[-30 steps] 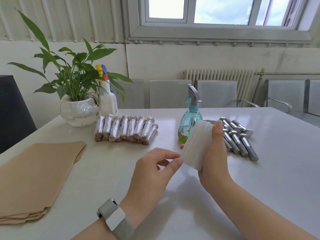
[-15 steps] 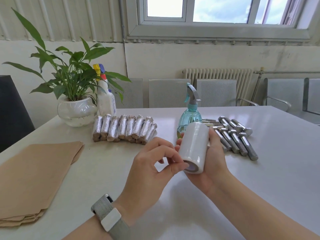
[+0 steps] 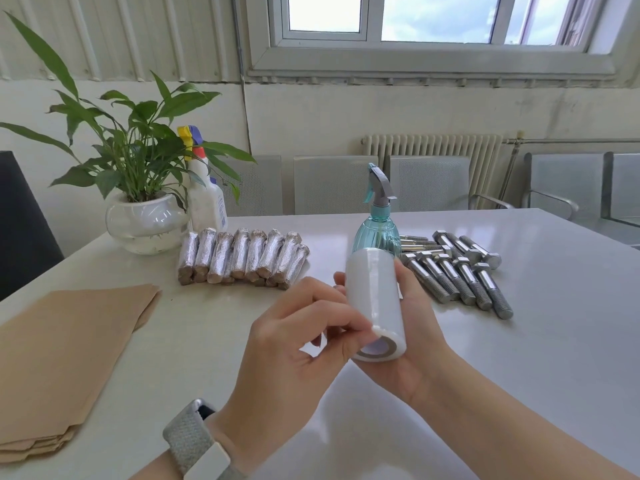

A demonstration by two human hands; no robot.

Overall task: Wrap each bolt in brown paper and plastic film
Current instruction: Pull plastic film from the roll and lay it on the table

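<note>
My right hand (image 3: 412,337) holds a white roll of plastic film (image 3: 375,299) above the table's middle, its open core turned toward me. My left hand (image 3: 294,351) pinches at the film's edge near the roll's lower rim with thumb and forefinger. Several bare steel bolts (image 3: 460,271) lie in a pile at the right. A row of several wrapped bolts (image 3: 242,259) lies at the back, left of centre. A stack of brown paper sheets (image 3: 59,362) lies at the left edge.
A teal spray bottle (image 3: 379,226) stands just behind the roll. A potted plant (image 3: 138,188) and a white spray bottle (image 3: 206,199) stand at the back left. Grey chairs (image 3: 332,185) line the far side of the white table (image 3: 554,341).
The roll has turned in my right hand so its open end faces me. My left hand has closed in and now pinches at the film's edge.
</note>
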